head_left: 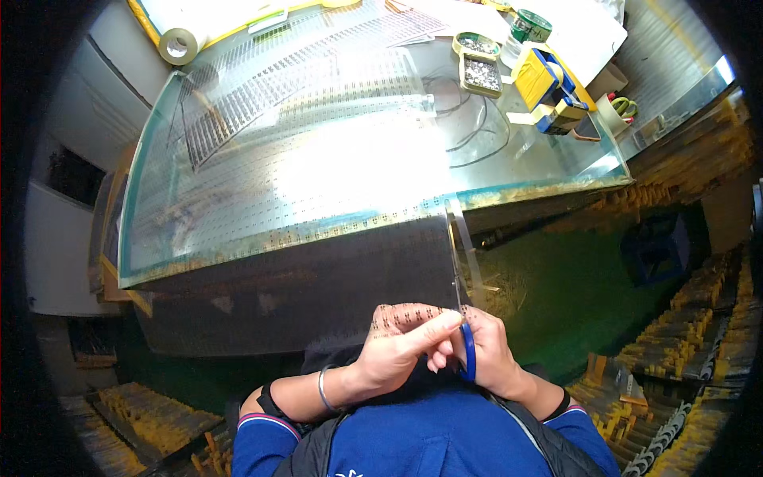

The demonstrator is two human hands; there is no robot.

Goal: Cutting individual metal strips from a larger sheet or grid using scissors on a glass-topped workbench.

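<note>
The blue-handled scissors [469,350] are in the right hand [490,354], just near of the glass table [548,191]; their long axis runs near to far, with the blades pointing to the far side. The right fingers are wrapped around the handle, though partly hidden. The left hand [397,342] has thumb and fingers together, clamped on the near edge of the clear sheet [358,219], which extends far over the table and carries rows of small dark marks. Far right, a round green container [531,25] bears dark lettering.
</note>
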